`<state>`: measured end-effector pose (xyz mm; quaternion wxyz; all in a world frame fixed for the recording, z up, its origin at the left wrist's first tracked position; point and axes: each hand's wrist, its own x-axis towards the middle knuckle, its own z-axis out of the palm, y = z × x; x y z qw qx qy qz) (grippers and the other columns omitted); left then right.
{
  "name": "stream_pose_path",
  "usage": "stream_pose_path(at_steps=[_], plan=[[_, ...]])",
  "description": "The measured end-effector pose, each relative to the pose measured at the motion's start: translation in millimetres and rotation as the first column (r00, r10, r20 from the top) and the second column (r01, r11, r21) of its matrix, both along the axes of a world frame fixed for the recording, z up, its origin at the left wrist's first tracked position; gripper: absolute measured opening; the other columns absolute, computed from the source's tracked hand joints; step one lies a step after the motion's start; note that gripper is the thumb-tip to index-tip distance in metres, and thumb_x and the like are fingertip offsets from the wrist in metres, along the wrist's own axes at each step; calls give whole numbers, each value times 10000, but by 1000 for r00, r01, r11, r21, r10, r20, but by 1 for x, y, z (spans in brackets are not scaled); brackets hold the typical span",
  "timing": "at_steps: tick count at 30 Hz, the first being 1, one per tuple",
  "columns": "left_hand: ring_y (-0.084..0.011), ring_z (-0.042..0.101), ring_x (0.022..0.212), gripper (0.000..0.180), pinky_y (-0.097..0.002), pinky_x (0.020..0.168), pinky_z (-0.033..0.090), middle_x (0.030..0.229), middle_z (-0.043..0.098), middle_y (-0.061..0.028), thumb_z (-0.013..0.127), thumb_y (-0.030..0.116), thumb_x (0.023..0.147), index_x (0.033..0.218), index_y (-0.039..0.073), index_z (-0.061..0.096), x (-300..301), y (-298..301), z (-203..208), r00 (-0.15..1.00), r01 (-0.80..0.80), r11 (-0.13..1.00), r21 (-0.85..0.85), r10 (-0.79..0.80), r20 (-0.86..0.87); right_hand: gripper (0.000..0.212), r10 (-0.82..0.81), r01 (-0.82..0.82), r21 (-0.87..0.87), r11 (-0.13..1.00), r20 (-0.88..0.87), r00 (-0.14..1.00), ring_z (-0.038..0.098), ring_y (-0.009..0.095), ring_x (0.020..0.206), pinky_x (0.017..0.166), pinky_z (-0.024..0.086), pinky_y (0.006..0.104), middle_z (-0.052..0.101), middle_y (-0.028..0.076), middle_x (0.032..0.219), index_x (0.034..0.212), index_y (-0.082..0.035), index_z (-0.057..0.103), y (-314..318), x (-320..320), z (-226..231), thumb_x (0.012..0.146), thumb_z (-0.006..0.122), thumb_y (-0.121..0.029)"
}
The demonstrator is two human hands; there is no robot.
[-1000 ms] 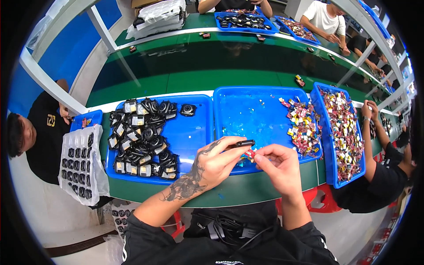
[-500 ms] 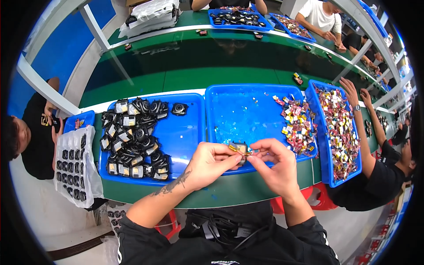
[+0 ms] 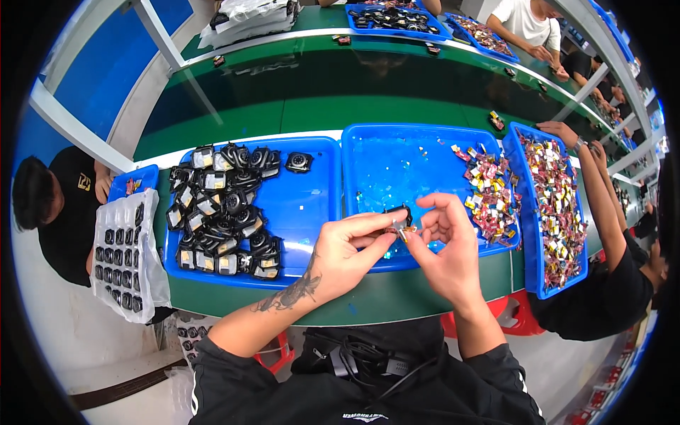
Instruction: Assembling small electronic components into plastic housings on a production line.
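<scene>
My left hand [image 3: 347,251] pinches a black watch-like housing [image 3: 399,210] between thumb and fingers, tilted on edge above the front of the middle blue tray [image 3: 368,134]. At its lower side a small wired part with yellow tape [image 3: 406,234] shows between my hands. My right hand [image 3: 450,251] has its thumb against this part, with the index finger raised and the other fingers curled. Much of the housing is hidden by my fingers. Red, white and yellow wired parts [image 3: 490,195] are heaped at the tray's right side.
The left blue tray [image 3: 312,205] holds piled black housings [image 3: 234,203]. Another blue tray [image 3: 520,234], full of wired parts, stands at the right, a co-worker's arm at its far end. A white blister tray [image 3: 106,219] lies far left. Beyond runs a green conveyor [image 3: 319,113].
The housing has turned from lying face-on to standing on edge in my left hand. My right index finger has lifted away from the thumb. The whole view has shifted slightly.
</scene>
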<state>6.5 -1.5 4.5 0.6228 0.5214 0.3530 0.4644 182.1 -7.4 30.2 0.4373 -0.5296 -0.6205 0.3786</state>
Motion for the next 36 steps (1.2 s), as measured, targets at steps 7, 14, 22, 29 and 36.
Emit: stream_pose_path(at_steps=[7,14,22,29,36], plan=[[-131,628,1004,318,-253,872,530,1172,646,-117,589,-1,932,1249,-10,608,1,0,-5,996,-5,999,-37,9,87,449,56,-54,-22,998,94,994,519,96,606,579,435,250,601,41,755,1141,-30,486,2,5,11,767,724,44],[-131,631,1004,340,-256,873,529,1160,649,-104,568,-8,941,1280,-1,587,1,-2,-9,991,-44,999,-15,46,129,428,100,-111,19,994,295,950,520,120,588,554,436,275,604,58,747,1118,-27,504,7,2,24,762,738,15],[-197,659,997,435,-288,840,571,1146,645,-160,564,-68,911,1340,-12,515,2,0,-5,975,-75,995,-68,88,203,113,-183,-128,459,879,574,798,638,211,805,713,504,290,660,121,881,889,-2,683,15,22,-13,790,730,-29],[-217,665,995,613,-297,826,577,1127,645,-188,548,-75,909,1463,25,306,2,3,-4,973,-75,990,-122,99,209,172,-182,190,-80,978,101,978,620,140,783,693,493,260,641,78,834,1008,-2,673,-16,0,-8,837,671,15],[-206,662,991,578,-298,840,568,1089,642,-173,531,-74,914,1443,33,322,3,4,-3,960,-117,983,-140,148,239,223,-161,125,267,956,119,980,638,175,872,725,518,286,668,115,1013,1058,2,653,-3,3,-21,836,663,23]])
